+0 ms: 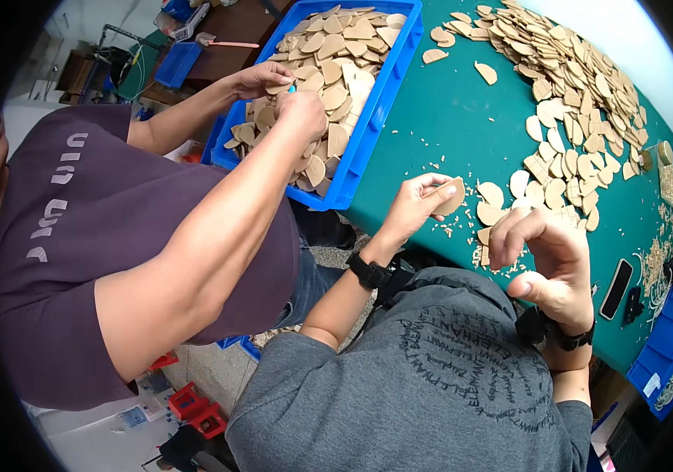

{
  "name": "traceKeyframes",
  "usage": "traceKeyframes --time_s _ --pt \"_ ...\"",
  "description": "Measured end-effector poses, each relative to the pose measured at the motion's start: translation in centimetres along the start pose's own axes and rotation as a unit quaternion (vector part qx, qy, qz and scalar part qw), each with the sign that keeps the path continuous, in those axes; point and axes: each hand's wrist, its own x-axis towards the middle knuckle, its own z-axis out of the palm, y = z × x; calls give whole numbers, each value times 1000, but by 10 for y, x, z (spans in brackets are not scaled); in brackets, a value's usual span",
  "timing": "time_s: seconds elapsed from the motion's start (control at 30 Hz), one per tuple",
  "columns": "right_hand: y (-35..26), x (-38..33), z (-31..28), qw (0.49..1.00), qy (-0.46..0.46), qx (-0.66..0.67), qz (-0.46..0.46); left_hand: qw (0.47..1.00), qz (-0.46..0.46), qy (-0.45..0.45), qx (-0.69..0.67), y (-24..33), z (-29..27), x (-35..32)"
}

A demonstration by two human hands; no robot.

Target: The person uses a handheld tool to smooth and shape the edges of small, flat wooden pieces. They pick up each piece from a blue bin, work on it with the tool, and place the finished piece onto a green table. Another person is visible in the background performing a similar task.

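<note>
My left hand is closed on a flat, tan, rounded wooden-looking piece, gripping it between thumb and fingers above the table's near edge. To the right, my right hand is raised, its fingers curled and its thumb apart from them. Nothing shows between them. Similar half-round pieces lie beyond my hands, spreading from a large heap toward me. Small shavings are scattered around the held piece.
On my left, a co-worker's hands work over a blue crate full of similar pieces. On the green table, a phone and a clear container lie at the right. A blue bin holds pale strands beside the table.
</note>
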Motion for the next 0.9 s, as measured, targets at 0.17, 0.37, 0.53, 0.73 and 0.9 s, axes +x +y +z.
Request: traceKeyframes --time_s 0.17,0.37,0.53,0.73,0.9 --pt "1 -3 2 1000 7 -3 13 1000 4 -5 -9 -4 0 -2" --pt "4 -8 3 999 17 -22 24 1000 4 -13 -16 -8 -2 -2" --pt "3 -7 6 999 32 -9 43 1000 3 -16 -20 -7 -3 -1" --pt "3 -3 9 998 45 -16 50 1000 5 -21 -9 -4 -8 -1" --pt "3 2 10 998 38 -12 55 1000 2 -2 -1 -1 -9 0"
